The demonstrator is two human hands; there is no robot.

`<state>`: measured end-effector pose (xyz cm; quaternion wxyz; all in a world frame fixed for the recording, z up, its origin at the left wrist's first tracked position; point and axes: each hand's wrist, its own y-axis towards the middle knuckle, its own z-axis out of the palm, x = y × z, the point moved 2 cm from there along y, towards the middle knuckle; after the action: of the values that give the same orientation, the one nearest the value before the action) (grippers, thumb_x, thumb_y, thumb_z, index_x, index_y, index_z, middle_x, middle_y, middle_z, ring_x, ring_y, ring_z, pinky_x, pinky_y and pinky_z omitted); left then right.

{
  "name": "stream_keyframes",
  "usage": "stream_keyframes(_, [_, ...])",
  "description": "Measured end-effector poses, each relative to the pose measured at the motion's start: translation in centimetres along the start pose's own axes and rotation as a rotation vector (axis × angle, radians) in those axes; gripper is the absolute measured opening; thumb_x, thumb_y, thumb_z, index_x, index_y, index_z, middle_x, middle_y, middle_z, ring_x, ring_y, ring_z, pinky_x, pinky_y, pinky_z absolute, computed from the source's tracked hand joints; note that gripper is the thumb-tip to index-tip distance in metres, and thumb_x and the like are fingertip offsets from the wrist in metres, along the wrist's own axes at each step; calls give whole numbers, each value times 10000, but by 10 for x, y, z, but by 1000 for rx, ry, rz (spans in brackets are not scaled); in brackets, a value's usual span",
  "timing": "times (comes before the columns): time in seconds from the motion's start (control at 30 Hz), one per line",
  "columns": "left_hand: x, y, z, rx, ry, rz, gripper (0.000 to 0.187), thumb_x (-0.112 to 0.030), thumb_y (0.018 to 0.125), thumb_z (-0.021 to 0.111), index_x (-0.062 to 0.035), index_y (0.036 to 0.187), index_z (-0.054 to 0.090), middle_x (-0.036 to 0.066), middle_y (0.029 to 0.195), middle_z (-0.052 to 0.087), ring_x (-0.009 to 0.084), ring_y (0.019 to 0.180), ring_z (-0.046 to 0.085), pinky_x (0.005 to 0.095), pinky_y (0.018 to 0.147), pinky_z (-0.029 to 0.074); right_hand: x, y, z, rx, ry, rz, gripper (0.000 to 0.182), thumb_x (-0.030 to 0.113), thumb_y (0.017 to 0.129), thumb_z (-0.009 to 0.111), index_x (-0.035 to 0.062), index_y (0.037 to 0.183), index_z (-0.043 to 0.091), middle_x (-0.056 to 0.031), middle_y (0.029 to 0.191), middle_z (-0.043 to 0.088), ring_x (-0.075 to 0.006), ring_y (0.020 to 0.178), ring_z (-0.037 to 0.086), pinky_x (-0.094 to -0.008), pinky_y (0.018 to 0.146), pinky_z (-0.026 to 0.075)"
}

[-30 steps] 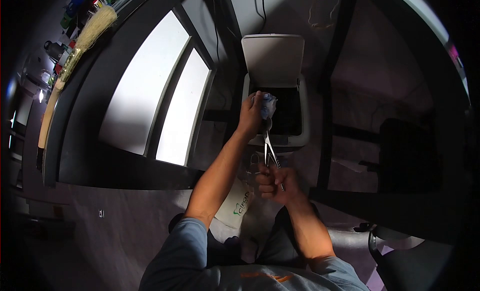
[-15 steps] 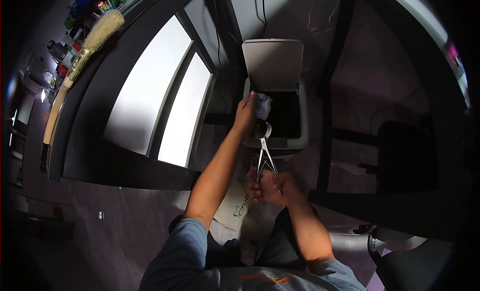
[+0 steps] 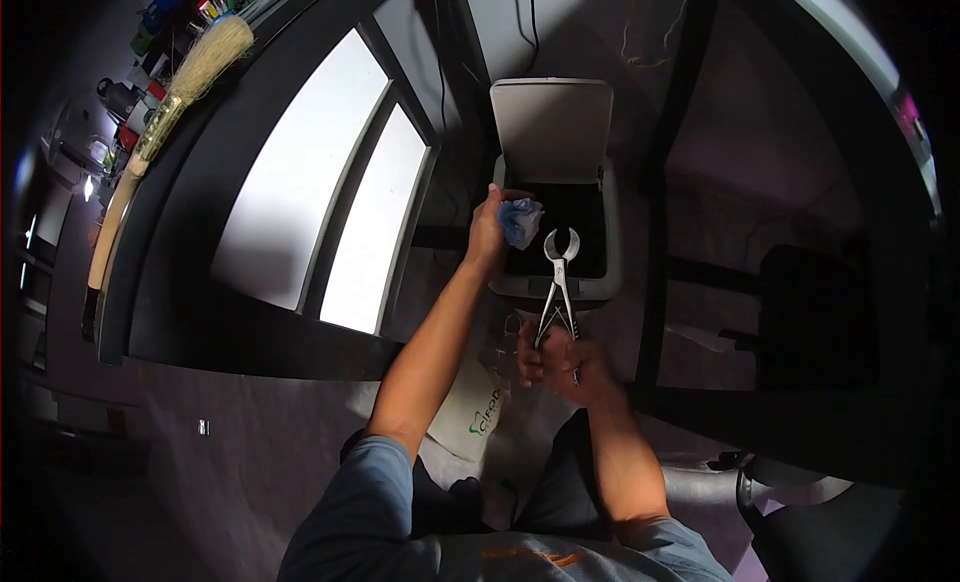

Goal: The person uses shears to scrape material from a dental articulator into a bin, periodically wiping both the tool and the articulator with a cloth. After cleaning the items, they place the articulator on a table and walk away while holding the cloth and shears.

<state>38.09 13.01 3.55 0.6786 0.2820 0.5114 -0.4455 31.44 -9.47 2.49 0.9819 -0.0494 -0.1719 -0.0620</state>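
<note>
My left hand (image 3: 488, 232) is closed on a crumpled blue-and-white wad (image 3: 521, 224), soft like paper or cloth, over the left side of an open bin (image 3: 612, 282). In my right hand (image 3: 568, 367) are silver spring-handled pliers (image 3: 560, 272), their handles within my fingers. Their curved jaws point away from me and stand apart, with nothing between them, overlapping the bin's dark opening in this view. The bin's pale lid (image 3: 552, 122) is raised against the back.
A black desk (image 3: 170, 242) with bright white panels (image 3: 365, 222) stands at left, a long-handled brush (image 3: 150, 142) lying along it. A cream bag with green print (image 3: 465, 422) rests on the floor below my hands. At right are a dark frame (image 3: 655, 282) and a dark chair (image 3: 820, 522).
The pliers have moved right and slightly up, away from the wad, and their jaws now face the bin plainly. My left hand has turned a little, showing more of the wad.
</note>
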Motion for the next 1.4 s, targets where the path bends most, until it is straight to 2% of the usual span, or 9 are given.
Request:
stream_keyframes(0.3, [-18, -11, -3, 107, 150, 123, 331, -247, 913, 562, 12, 1105, 638, 113, 956, 666, 196, 900, 644, 309, 782, 508, 5, -13, 22, 53, -58, 101, 841, 238, 477, 640, 43, 1272, 444, -72, 880, 446, -230, 783, 511, -409, 784, 462])
stream_keyframes(0.43, [-23, -18, -5, 182, 127, 99, 258, -244, 897, 600, -11, 995, 651, 49, 905, 639, 140, 854, 597, 268, 785, 462, 11, -26, 23, -34, -95, 106, 783, 217, 512, 636, 38, 1250, 446, -63, 871, 460, -211, 785, 517, -374, 740, 480])
stream_keyframes(0.67, [-28, -22, 17, 315, 61, 85, 296, -280, 930, 487, -18, 919, 626, 72, 870, 618, 171, 839, 601, 288, 766, 459, 35, -6, 27, -461, -450, -425, 332, 94, 784, 582, 66, 1092, 460, -59, 848, 490, -128, 684, 502, -306, 591, 457])
stream_keyframes(0.83, [-18, -19, 25, 323, 153, 87, 318, -301, 941, 457, -21, 945, 607, 84, 879, 615, 181, 852, 603, 300, 787, 464, 53, 34, 17, -769, -850, -749, 201, 61, 885, 572, 65, 1049, 457, -36, 776, 520, -94, 578, 484, -256, 506, 400])
stream_keyframes(0.87, [-15, -20, 27, 307, 151, 82, 325, -317, 937, 462, -21, 955, 596, 93, 888, 617, 188, 851, 610, 309, 790, 475, 54, 42, 10, -761, -817, -779, 237, 88, 882, 616, 69, 1055, 456, -18, 746, 516, -84, 566, 490, -227, 497, 391])
stream_keyframes(0.97, [-10, -24, 30, 272, 157, 52, 318, -327, 950, 460, -31, 964, 576, 96, 901, 621, 187, 856, 612, 315, 802, 478, 57, 50, 10, -856, -878, -761, 284, 122, 837, 661, 37, 1029, 471, -38, 831, 524, -127, 715, 518, -310, 655, 450])
stream_keyframes(1.07, [-6, -24, 29, 236, 184, 58, 310, -320, 988, 440, -40, 953, 568, 90, 911, 622, 177, 855, 607, 315, 806, 475, 55, 56, 6, -886, -946, -935, 259, 51, 843, 681, 48, 993, 470, -17, 755, 514, -87, 604, 528, -244, 519, 417])
stream_keyframes(1.3, [-8, -38, 38, 205, 164, 150, 360, -327, 1037, 390, -26, 986, 579, 69, 909, 620, 155, 883, 584, 312, 825, 460, 42, 53, 7, -976, -951, -1047, 286, 69, 824, 707, 34, 990, 477, -41, 829, 543, -122, 699, 542, -284, 652, 456])
stream_keyframes(1.4, [-13, -47, 38, 249, 140, 168, 318, -281, 1026, 470, 0, 1092, 603, 88, 990, 654, 152, 951, 609, 305, 859, 478, 40, 51, 10, -1026, -1006, -1110, 291, 62, 829, 716, 33, 990, 476, -34, 817, 541, -111, 702, 533, -274, 643, 446])
